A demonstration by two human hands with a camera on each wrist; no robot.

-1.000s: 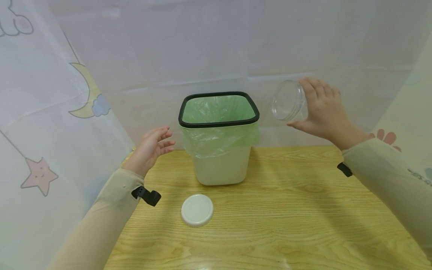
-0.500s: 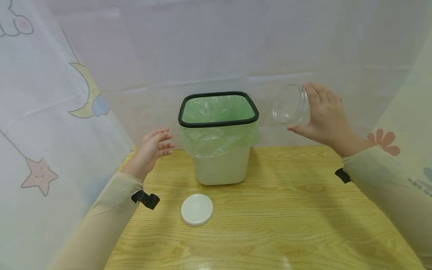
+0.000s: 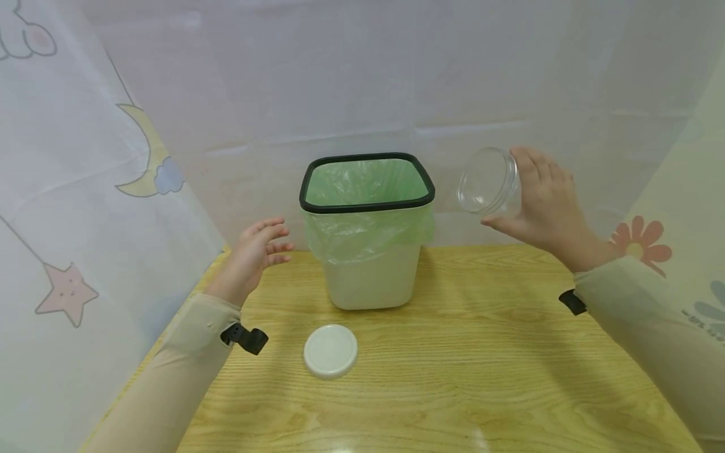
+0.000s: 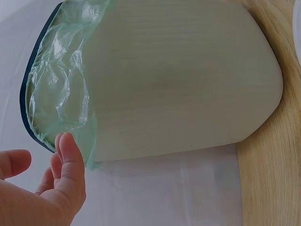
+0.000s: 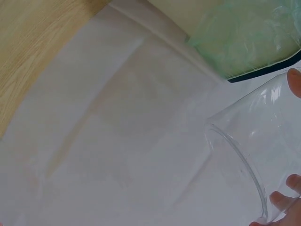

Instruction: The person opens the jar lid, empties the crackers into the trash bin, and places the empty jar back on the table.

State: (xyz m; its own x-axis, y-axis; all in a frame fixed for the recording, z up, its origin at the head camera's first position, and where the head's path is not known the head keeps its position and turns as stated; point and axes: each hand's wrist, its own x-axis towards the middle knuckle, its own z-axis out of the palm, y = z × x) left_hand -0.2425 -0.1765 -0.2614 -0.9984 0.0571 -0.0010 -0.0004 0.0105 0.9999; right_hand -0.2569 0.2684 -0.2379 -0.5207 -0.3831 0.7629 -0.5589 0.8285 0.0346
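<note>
My right hand grips a clear plastic jar, thumb below and fingers above. The jar is tilted on its side in the air, right of the bin, and nothing shows inside it. A pale trash bin stands upright on the table, lined with a green plastic bag that hangs over its outside under a black rim ring. Left of the bin, my left hand hovers with loosely bent fingers and holds nothing. In the left wrist view its fingertips appear close to the bag; contact is unclear.
A round white lid lies flat on the wood-grain table, in front of the bin. Behind the bin hangs a pale cloth, and printed cloth covers the left side. A black strap circles the left wrist.
The right hand has sunk slightly with the jar, and the jar's angle has shifted a little. My left hand stays almost where it was. Bin and lid have not moved.
</note>
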